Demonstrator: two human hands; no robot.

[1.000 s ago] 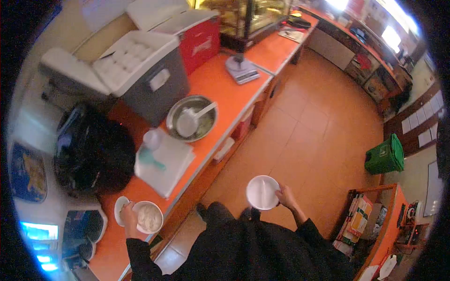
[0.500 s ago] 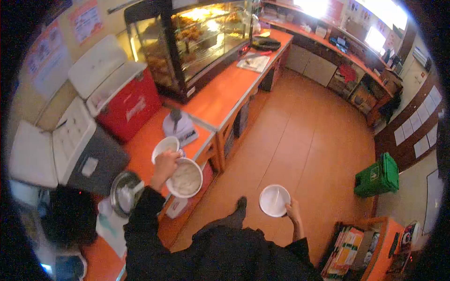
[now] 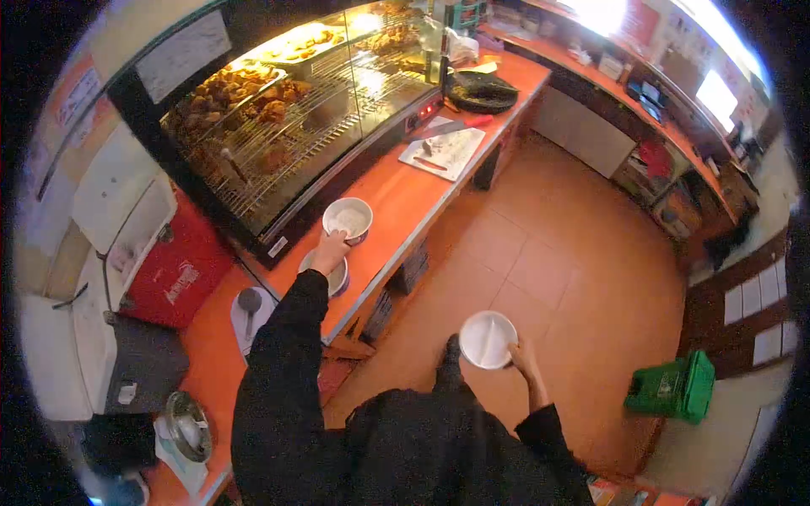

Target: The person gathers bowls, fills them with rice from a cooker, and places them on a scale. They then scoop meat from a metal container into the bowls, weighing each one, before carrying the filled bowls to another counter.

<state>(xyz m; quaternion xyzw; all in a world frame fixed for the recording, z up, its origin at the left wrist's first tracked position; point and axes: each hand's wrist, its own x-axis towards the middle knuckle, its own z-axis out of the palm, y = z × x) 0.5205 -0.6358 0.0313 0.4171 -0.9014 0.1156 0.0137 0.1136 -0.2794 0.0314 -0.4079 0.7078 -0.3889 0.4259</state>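
White food bowls point(image 3: 348, 215) are in both hands, two at the left end of the orange worktop point(image 3: 396, 198), one over the floor point(image 3: 515, 261). Along the worktop's back edge stands the glass display cabinet point(image 3: 325, 135), with browned food pieces point(image 3: 221, 103) on its trays and wire racks. On the nearer worktop point(image 3: 202, 337), a red cooler box point(image 3: 181, 274) gapes by the back edge, pale contents blurred. Beside it is a grey cooler box point(image 3: 150, 363), its inside hard to see. Near that worktop's front edge, a metal bowl point(image 3: 175, 413) holds a white utensil point(image 3: 192, 433). Next in size, the divided bowl point(image 3: 481, 341) has one straight wall across its inside; the right hand point(image 3: 526, 363) is clamped on its rim. Fingers of the left hand point(image 3: 332, 251) close over the rim of the far bowl, which contains pale food; the near bowl point(image 3: 339, 278) is partly covered by that hand, and whether its rim is pinched too I cannot tell.
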